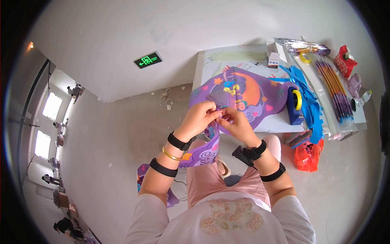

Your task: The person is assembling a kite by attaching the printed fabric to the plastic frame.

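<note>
Both hands meet over the table's near edge, with fingertips pinched together. My left hand (202, 116) is closed on the top of a purple printed banner piece (205, 154). This piece hangs down over my lap, curved, with an orange star and white lettering. My right hand (237, 125) is closed too, its thumb and finger pinching the same spot; the exact point of contact is too small to make out. Just beyond my fingers lies a wide purple printed sheet (254, 87) with an orange moon, stars and a cartoon figure. More purple printed pieces (172, 199) hang low beside my left forearm.
On the table's (221, 53) right are a blue tape dispenser (295, 107), blue ribbons (310, 110), purple-orange sticks (333, 87), a yellow tape roll (304, 57), a small white box (273, 60) and a red packet (345, 61). A red plastic bag (309, 156) hangs below.
</note>
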Motion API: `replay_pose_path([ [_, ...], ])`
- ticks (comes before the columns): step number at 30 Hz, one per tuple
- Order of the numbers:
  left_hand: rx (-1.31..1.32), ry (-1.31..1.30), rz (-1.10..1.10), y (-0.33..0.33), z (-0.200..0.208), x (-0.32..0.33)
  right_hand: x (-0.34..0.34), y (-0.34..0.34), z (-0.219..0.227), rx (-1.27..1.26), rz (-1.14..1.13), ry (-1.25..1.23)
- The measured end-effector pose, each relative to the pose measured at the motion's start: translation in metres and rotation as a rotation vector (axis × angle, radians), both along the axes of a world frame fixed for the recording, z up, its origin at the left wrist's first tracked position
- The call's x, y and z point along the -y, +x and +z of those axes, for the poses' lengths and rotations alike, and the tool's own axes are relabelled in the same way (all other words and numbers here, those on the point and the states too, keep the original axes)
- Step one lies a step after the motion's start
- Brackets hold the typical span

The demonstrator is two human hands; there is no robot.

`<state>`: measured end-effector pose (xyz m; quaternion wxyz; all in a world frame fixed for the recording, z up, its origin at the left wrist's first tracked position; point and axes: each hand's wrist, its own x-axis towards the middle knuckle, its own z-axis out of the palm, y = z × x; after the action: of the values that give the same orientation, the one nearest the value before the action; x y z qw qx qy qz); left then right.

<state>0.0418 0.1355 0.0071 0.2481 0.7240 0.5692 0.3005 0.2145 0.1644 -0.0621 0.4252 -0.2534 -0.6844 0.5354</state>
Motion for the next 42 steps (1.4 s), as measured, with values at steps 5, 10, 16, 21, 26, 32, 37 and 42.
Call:
replay_pose_path([
  [5,-0.060,0.135,-0.023,0.002,0.001,-0.013,-0.015,0.012,-0.015,-0.080,-0.206,-0.044],
  [10,-0.020,0.188,0.277,-0.039,-0.026,-0.013,-0.042,0.045,-0.046,-0.107,-0.464,-0.139],
  [16,0.539,0.051,0.527,-0.075,-0.065,-0.023,-0.079,0.080,-0.071,-0.209,-0.647,-0.185],
  [21,0.793,0.080,0.668,-0.069,-0.083,-0.036,-0.107,0.098,-0.090,-0.414,-0.735,-0.371],
  [26,1.084,0.107,0.727,-0.062,-0.117,-0.074,-0.144,0.125,-0.150,-0.504,-0.803,-0.325],
  [32,1.054,0.031,0.704,-0.075,-0.156,-0.104,-0.166,0.102,-0.142,-0.484,-0.558,-0.486],
  [37,1.008,-0.310,0.540,-0.075,-0.171,-0.148,-0.211,0.107,-0.147,0.112,-0.436,-0.351],
  [42,0.598,-0.466,0.375,-0.077,-0.179,-0.188,-0.227,0.079,-0.137,0.579,-0.233,0.185],
])
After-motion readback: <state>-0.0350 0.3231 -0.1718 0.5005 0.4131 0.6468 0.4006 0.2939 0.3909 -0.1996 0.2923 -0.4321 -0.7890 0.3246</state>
